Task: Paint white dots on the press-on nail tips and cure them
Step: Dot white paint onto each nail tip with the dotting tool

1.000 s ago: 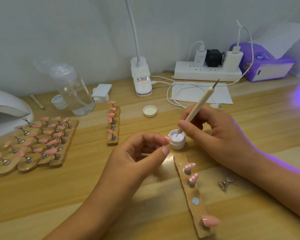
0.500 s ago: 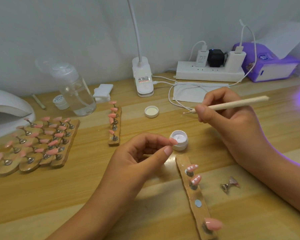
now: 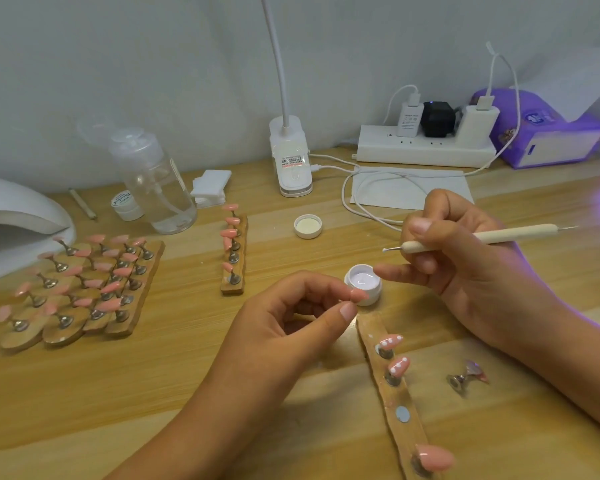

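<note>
Wooden desk (image 3: 187,375) holds an open white gel pot (image 3: 363,283); left hand (image 3: 291,327) pinches a pink nail tip (image 3: 359,294) beside it, right hand (image 3: 465,258) grips a dotting tool (image 3: 499,235) just above.

Bare tabletop (image 3: 174,382) open front-left. Front-right crowded by the wooden strip (image 3: 394,393) and loose stand (image 3: 466,377); open paint jar (image 3: 363,284) sits between the hands.

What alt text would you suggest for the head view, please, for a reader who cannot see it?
A person's right hand holds a dotting tool tipped with white paint near an open pot, while the left hand pinches a pink nail tip beside it. Two dotted tips stand on a wooden strip nearby.
</note>
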### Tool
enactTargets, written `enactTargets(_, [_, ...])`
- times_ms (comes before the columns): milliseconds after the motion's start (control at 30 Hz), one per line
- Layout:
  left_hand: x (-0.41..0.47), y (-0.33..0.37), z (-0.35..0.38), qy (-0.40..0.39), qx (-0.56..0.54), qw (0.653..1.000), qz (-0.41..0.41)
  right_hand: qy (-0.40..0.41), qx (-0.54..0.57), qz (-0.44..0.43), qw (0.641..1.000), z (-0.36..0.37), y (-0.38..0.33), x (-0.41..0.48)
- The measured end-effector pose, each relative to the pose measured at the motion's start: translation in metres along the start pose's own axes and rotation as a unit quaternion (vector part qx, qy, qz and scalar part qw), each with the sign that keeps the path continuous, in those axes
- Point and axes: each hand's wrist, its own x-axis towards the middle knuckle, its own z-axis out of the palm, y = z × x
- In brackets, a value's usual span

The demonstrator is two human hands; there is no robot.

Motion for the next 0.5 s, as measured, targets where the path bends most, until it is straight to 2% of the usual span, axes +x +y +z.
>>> enactTargets(500, [0.007, -0.007, 0.014, 0.007, -0.020, 1.000, -0.002, -0.058, 0.011, 0.013, 0.998, 0.000, 0.001, -0.002])
